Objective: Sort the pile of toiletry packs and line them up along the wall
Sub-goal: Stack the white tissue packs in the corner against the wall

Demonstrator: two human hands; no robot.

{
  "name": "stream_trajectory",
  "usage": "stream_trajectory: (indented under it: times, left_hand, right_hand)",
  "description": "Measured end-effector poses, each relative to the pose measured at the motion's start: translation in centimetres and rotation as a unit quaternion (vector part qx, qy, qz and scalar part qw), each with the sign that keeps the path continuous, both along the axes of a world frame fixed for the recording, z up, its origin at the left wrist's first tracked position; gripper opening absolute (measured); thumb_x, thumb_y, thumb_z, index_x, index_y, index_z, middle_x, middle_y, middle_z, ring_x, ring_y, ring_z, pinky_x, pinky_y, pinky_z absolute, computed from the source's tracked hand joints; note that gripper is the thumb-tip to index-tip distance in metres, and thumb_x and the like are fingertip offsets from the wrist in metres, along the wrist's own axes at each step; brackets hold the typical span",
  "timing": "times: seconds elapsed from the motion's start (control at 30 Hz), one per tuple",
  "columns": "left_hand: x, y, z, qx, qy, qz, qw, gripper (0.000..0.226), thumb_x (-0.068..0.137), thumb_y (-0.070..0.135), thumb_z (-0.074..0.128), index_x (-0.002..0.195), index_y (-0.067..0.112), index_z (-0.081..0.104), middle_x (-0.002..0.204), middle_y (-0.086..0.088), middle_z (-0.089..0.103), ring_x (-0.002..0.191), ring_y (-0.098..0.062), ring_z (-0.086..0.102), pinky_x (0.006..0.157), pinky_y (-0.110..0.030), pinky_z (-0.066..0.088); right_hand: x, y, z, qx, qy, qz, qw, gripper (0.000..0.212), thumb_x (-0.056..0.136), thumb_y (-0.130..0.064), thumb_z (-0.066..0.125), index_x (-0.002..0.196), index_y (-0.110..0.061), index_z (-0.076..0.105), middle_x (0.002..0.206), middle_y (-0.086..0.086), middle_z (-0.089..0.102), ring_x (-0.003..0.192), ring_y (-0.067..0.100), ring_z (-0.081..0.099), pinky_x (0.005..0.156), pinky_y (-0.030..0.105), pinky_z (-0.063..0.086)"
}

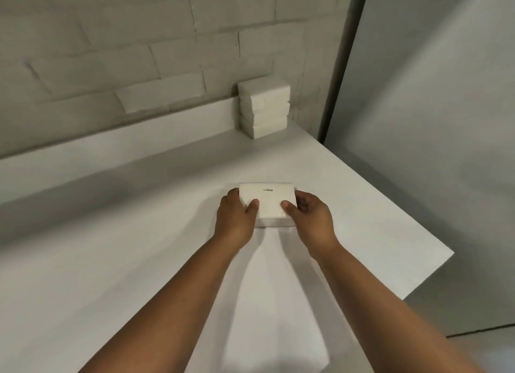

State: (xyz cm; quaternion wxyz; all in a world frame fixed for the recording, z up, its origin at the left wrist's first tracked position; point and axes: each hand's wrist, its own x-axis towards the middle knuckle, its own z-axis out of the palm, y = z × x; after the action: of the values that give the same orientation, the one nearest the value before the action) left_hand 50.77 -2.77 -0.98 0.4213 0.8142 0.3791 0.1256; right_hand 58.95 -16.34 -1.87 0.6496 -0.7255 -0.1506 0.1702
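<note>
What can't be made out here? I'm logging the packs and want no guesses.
- Held pack, head view: print too small to read; left hand and right hand cover its ends.
- Stack by the wall: back hidden, count uncertain.

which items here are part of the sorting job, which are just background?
Job:
- white pack, gripped by left hand and right hand
- stack of packs against the brick wall

Background:
- white table
- grey panel on the right
</note>
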Motion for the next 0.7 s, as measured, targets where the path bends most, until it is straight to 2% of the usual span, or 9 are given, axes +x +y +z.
stream_trajectory:
  times: [0.03,0.1,0.17,0.23,0.37,0.47,0.6,0.7]
  left_hand:
    - [1.3,-0.2,-0.1,-0.008,-0.011,0.006,1.000,0.050,0.090,0.039,0.055,0.132,0.014,0.044,0.128,-0.006,0.050,0.116,-0.025,0.051,0.095,-0.036,0.043]
    - [3.0,-0.3,0.0,-0.027,-0.044,0.023,0.998,0.041,0.086,0.039,0.060,0.121,0.018,0.053,0.116,0.000,0.059,0.104,-0.020,0.058,0.084,-0.031,0.048]
    - [4.6,-0.4,0.2,-0.052,-0.075,0.042,0.995,0.028,0.085,0.033,0.063,0.110,0.021,0.057,0.100,0.007,0.063,0.087,-0.011,0.061,0.068,-0.022,0.045]
    - [6.4,-0.5,0.5,-0.067,-0.092,0.059,0.992,0.023,0.085,0.030,0.064,0.105,0.024,0.057,0.091,0.012,0.062,0.079,-0.005,0.059,0.063,-0.018,0.042]
    - [9.6,-0.3,1.2,-0.094,-0.114,0.080,0.986,0.023,0.085,0.028,0.065,0.107,0.025,0.057,0.086,0.018,0.060,0.078,-0.003,0.059,0.066,-0.021,0.044]
    - [11.6,0.4,2.3,-0.099,-0.133,0.092,0.982,0.023,0.085,0.028,0.065,0.106,0.027,0.056,0.090,0.015,0.060,0.078,-0.002,0.058,0.069,-0.022,0.043]
    - [13.9,2.2,5.7,-0.092,-0.176,0.094,0.976,0.017,0.089,0.032,0.059,0.106,0.028,0.055,0.092,0.012,0.060,0.085,-0.010,0.059,0.077,-0.025,0.045]
    - [15.7,4.2,9.0,-0.081,-0.224,0.096,0.966,0.014,0.093,0.027,0.048,0.102,0.026,0.059,0.094,0.007,0.060,0.094,-0.020,0.058,0.085,-0.034,0.046]
  right_hand:
    - [1.5,-0.2,0.1,0.003,0.003,0.008,1.000,0.023,0.087,-0.013,0.069,0.110,-0.016,0.067,0.104,-0.008,0.072,0.094,0.002,0.067,0.076,0.010,0.048]
    - [3.8,-0.4,0.1,0.002,0.008,0.017,1.000,0.020,0.086,-0.014,0.070,0.106,-0.020,0.068,0.102,-0.008,0.073,0.094,0.004,0.068,0.082,0.016,0.051]
    - [5.9,-0.4,0.0,0.002,0.017,0.029,0.999,0.020,0.086,-0.016,0.071,0.106,-0.018,0.069,0.101,-0.007,0.074,0.094,0.007,0.069,0.088,0.026,0.052]
    - [8.2,-0.2,-0.1,0.004,0.026,0.038,0.999,0.025,0.085,-0.018,0.072,0.109,-0.015,0.069,0.102,-0.005,0.074,0.096,0.010,0.069,0.092,0.032,0.053]
    - [11.4,0.6,0.2,0.023,0.038,0.036,0.998,0.021,0.085,-0.015,0.071,0.106,-0.013,0.069,0.099,-0.003,0.074,0.094,0.013,0.070,0.087,0.031,0.053]
    - [13.5,1.8,1.1,0.037,0.026,0.037,0.998,0.016,0.086,-0.015,0.070,0.102,-0.016,0.071,0.095,-0.005,0.075,0.090,0.012,0.070,0.081,0.029,0.052]
    - [16.5,3.9,3.6,0.081,-0.002,0.040,0.996,0.020,0.085,-0.017,0.072,0.105,-0.017,0.069,0.099,-0.003,0.074,0.094,0.015,0.070,0.090,0.036,0.053]
    - [19.3,6.1,6.7,0.111,-0.049,0.037,0.992,0.017,0.084,-0.020,0.073,0.101,-0.021,0.070,0.097,-0.003,0.074,0.093,0.014,0.070,0.089,0.033,0.054]
